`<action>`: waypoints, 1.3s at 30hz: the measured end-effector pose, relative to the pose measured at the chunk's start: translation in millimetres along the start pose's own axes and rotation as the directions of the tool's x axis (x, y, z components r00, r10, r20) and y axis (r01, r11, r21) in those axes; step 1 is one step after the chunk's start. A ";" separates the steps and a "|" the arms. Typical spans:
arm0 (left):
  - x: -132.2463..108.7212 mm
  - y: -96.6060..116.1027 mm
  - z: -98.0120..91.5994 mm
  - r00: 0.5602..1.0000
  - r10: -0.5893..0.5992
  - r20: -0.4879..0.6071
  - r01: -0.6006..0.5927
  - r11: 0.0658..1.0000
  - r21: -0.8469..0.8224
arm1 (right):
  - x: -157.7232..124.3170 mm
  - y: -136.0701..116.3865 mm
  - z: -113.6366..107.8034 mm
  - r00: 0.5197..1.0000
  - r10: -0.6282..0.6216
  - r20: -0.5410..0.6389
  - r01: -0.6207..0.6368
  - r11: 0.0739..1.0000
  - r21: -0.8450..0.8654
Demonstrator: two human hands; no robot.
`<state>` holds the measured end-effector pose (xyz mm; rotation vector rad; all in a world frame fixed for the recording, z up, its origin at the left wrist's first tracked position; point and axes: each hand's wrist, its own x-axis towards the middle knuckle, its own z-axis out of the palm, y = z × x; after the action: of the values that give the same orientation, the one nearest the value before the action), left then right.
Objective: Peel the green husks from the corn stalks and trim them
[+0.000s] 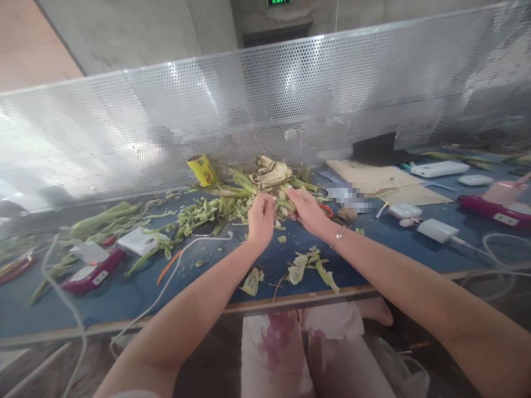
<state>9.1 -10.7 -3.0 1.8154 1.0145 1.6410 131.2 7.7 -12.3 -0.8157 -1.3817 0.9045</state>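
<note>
Over the near edge of a heap of green plant trimmings [207, 213], my left hand [262, 218] is closed, its thumb pressed to the fingers. Close by on its right, my right hand [306, 209] is closed too, with its thumb on top. What either hand pinches is too small or hidden to make out. Just behind them lies a pale, dry, papery bundle of leaves [271, 172]. An orange loop [327, 210], perhaps a scissor handle, shows beside my right wrist. A small brown ball of twine [347, 214] sits next to it. Loose leaf scraps [305, 268] lie nearer me.
A yellow tube [203, 170] leans by a perforated metal screen [282, 105]. On the blue table [232, 276] are purple power strips [94, 272], a white cable [178, 265], an orange strip [168, 268], a white box [141, 240], a white charger [437, 229] and brown paper [418, 194].
</note>
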 end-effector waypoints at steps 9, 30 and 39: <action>0.3 -7.6 -0.8 0.997 0.012 0.081 -0.021 0.993 0.114 | -0.1 -4.7 -6.5 0.996 -0.044 0.079 0.050 0.997 -0.064; -0.5 -10.0 8.0 0.995 -0.093 0.036 0.095 0.994 -0.046 | -14.1 -15.6 5.6 0.967 -0.253 -0.027 0.237 0.935 -0.264; -4.6 -6.4 11.0 0.999 0.042 0.024 -0.043 0.998 0.034 | -7.0 -10.0 4.0 0.965 -0.187 -0.186 0.155 0.973 -0.172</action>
<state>18.6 -9.1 -12.5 1.8867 1.0069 1.6322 127.8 -3.1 -6.4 -0.8661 -1.3332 0.5682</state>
